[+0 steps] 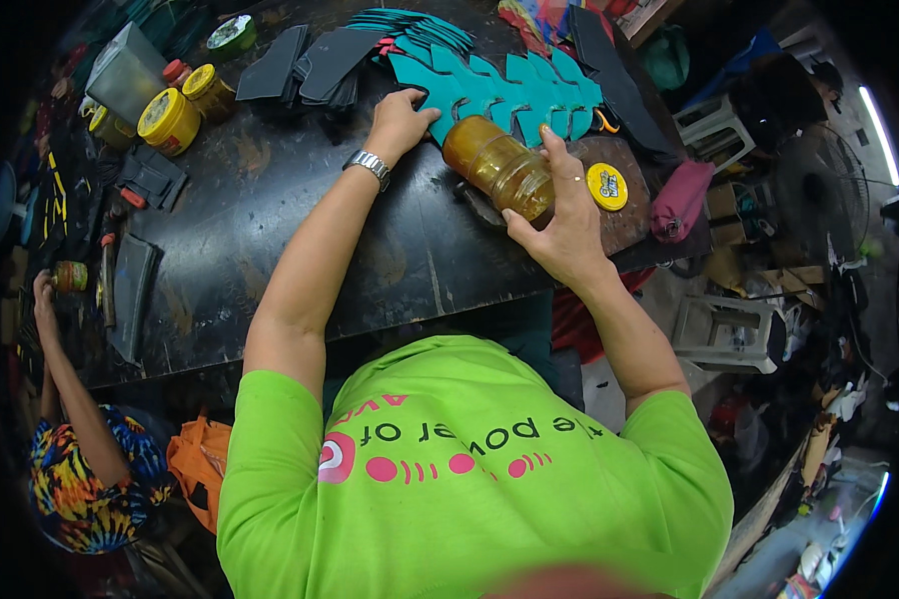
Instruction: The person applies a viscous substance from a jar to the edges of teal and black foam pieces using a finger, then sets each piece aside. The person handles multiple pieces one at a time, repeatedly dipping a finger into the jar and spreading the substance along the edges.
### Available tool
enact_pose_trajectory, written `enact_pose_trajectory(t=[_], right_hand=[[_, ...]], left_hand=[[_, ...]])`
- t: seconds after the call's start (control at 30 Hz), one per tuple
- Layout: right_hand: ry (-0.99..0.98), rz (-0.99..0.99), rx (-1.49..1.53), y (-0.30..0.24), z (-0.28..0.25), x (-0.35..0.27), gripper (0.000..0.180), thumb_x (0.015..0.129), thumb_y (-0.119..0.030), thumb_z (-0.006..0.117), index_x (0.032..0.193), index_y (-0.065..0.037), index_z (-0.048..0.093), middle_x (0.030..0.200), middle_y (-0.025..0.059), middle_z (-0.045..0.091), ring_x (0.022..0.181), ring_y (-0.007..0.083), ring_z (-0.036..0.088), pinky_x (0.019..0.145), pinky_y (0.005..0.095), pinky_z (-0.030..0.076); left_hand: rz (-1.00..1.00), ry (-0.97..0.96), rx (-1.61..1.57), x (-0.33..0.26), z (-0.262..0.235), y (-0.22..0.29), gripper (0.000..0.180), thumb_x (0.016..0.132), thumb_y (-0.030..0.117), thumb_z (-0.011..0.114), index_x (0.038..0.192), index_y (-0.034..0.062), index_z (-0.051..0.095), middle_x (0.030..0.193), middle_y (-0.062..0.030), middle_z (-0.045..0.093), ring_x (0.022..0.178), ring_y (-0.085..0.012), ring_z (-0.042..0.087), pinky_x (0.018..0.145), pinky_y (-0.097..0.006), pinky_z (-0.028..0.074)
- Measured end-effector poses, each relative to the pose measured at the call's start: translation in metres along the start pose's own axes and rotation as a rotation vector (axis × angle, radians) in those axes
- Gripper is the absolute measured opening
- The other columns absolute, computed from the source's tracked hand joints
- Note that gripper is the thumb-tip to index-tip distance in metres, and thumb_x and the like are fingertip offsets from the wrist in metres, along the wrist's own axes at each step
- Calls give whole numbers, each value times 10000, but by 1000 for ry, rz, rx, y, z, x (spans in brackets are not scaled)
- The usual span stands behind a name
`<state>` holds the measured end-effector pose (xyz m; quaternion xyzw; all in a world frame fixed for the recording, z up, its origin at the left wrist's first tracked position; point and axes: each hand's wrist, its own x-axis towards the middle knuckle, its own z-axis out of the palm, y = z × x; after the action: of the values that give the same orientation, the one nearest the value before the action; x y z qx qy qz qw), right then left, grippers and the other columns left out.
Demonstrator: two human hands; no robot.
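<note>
My right hand (572, 215) grips a clear plastic jar (497, 168) of amber, glue-like liquid, thumb and forefinger spread across its near end. The jar is tilted over the table, its far end towards the teal pieces. Its lower side and some of my fingers are hidden. A yellow round lid (607, 187) lies just right of this hand. My left hand (402, 122) rests at the left edge of overlapping teal cut pieces (484, 88), thumb and forefinger apart on the rim. Behind them is a fanned stack of more teal pieces (415, 25).
Dark grey cut pieces (330, 65) lie left of the teal ones on the black table (240, 240). Yellow-lidded tubs (169, 122) stand farther left. Another person's hand (45, 304) holds a small jar (70, 276) at far left. Right are a pink roll (681, 203) and a stool (729, 332).
</note>
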<state>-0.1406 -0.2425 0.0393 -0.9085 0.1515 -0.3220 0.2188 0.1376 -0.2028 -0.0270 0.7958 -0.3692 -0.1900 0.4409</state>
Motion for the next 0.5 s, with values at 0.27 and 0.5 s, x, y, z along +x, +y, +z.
enact_pose_trajectory(t=[0.27, 0.5], right_hand=[[2, -1, -22, -1, -1, 3, 1001, 690, -91, 782, 1562, -114, 291, 1292, 197, 545, 1215, 328, 562, 1052, 415, 449], [-27, -7, -68, -1, -3, 0, 1012, 696, -124, 813, 1561, -100, 288, 1294, 216, 558, 1209, 359, 569, 1044, 438, 443]], left_hand=[[-25, -24, 33, 0, 6, 15, 480, 850, 241, 774, 1233, -29, 669, 1004, -245, 731, 811, -275, 746, 790, -362, 572], [158, 25, 322, -11, -1, 8, 518, 876, 407, 722, 1234, 34, 691, 1192, -261, 663, 1136, -396, 628, 968, -456, 493]])
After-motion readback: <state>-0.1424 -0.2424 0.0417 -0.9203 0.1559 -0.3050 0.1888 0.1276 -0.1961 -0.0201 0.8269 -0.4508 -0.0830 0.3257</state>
